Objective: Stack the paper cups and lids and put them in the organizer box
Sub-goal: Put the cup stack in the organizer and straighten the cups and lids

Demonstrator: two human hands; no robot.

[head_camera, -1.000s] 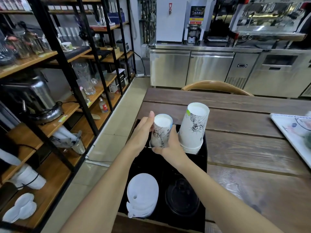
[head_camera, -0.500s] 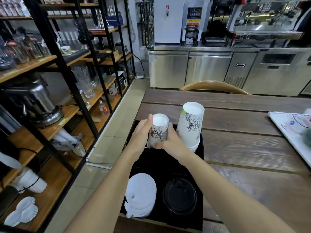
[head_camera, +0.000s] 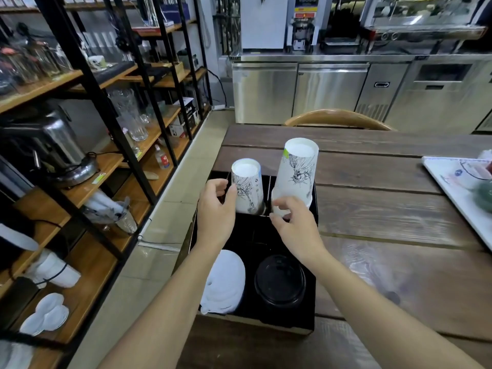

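A black organizer box (head_camera: 266, 322) sits at the wooden table's left edge. Its far-left compartment holds an upside-down stack of small printed paper cups (head_camera: 247, 187). A taller stack of large printed cups (head_camera: 295, 174) stands upside down in the far-right compartment. White lids (head_camera: 226, 280) fill the near-left compartment and black lids (head_camera: 279, 282) the near-right one. My left hand (head_camera: 215, 211) hovers just left of the small stack, fingers apart, thumb by its side. Near the base of the large stack my right hand (head_camera: 292, 227) is open and holds nothing.
A white tray (head_camera: 458, 187) lies at the table's right edge. A wooden chair back (head_camera: 338, 118) stands behind the table. Black-framed shelves (head_camera: 106, 129) with glassware and an appliance line the left side across a tiled aisle. Steel counters run along the back.
Both hands have let go of the small cup stack, which now stands lower in its compartment. My right hand has moved right toward the large stack's base.
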